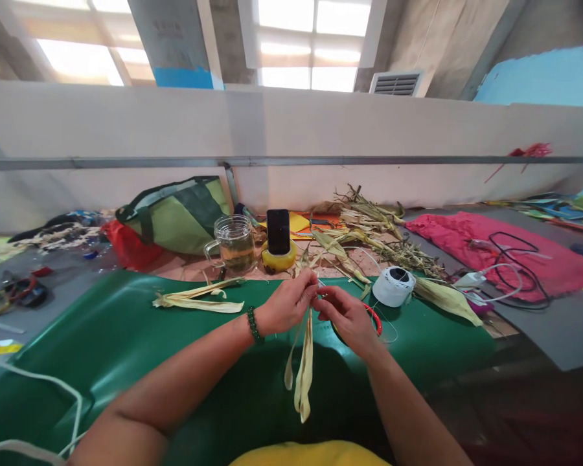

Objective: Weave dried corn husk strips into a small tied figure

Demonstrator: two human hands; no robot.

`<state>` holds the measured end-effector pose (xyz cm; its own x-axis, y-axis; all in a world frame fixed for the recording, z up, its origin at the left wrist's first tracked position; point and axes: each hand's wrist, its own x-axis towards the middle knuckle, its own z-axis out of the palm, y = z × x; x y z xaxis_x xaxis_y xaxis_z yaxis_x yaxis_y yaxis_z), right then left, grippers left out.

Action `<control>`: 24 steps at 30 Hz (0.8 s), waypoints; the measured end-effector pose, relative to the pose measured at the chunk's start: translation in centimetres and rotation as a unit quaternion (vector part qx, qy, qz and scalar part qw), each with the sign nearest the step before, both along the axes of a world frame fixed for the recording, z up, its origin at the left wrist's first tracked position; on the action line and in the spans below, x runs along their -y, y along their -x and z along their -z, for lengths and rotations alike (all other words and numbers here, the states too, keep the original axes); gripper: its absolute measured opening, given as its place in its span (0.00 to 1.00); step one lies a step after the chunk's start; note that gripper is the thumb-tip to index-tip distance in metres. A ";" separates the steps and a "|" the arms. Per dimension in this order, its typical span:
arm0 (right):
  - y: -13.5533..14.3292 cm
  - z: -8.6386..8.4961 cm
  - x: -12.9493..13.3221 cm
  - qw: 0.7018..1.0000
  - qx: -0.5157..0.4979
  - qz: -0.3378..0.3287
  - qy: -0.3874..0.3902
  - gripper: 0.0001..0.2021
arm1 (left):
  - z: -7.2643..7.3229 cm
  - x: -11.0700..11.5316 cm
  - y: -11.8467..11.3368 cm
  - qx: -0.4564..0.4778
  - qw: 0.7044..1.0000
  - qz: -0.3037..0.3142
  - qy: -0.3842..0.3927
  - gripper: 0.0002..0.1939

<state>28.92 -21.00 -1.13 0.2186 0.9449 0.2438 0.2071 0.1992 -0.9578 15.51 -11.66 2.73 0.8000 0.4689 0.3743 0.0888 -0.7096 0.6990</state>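
Note:
My left hand (287, 302), with a green bead bracelet at its wrist, is closed in a pinch on a bunch of pale dried corn husk (304, 382). Long strips of the husk hang down below the fingers. My right hand (347, 316) meets it fingertip to fingertip, its fingers pinched together at the top of the bunch; what they grip is too small to make out. Behind my right hand lie red-handled scissors (375, 320), partly hidden. A white spool (393, 286) stands to the right, with thin thread near it.
A green mat (126, 323) covers the table front. Behind it stand a glass mug (235, 244), a phone (278, 232) on a yellow holder, a green bag (179, 217) and dried husks (369, 220). Loose husk strips (201, 301) lie left; pink cloth (505, 252) lies right.

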 end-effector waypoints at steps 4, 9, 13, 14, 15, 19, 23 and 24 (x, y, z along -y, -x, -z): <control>0.4 0.8 -0.4 0.989 0.070 0.104 -0.082 0.10 | 0.1 0.1 -0.1 0.003 1.000 -0.019 -0.018 0.08; 0.7 0.7 -0.3 0.960 0.166 0.163 -0.158 0.07 | 0.6 -0.1 -0.4 0.013 0.999 -0.033 0.007 0.07; 1.1 0.4 -0.3 0.946 0.232 0.152 -0.165 0.09 | 0.8 -0.3 -0.7 0.028 0.995 -0.020 0.099 0.10; 1.1 0.3 -0.3 0.946 0.238 0.145 -0.163 0.09 | 0.8 -0.3 -0.7 0.028 0.992 -0.019 0.122 0.11; 1.1 0.3 -0.4 0.948 0.238 0.138 -0.160 0.09 | 0.8 -0.3 -0.7 0.027 0.989 -0.019 0.141 0.12; 0.8 0.7 -0.4 0.964 0.201 0.113 -0.132 0.09 | 0.3 0.0 -0.7 0.019 0.982 -0.020 0.187 0.10; 0.0 1.3 -0.5 0.990 0.080 0.106 -0.057 0.10 | -0.1 0.2 -0.5 0.030 0.983 0.008 0.178 0.09; -0.2 1.4 -0.5 0.993 0.046 0.102 -0.038 0.11 | -0.2 0.2 -0.5 0.033 0.984 0.017 0.172 0.10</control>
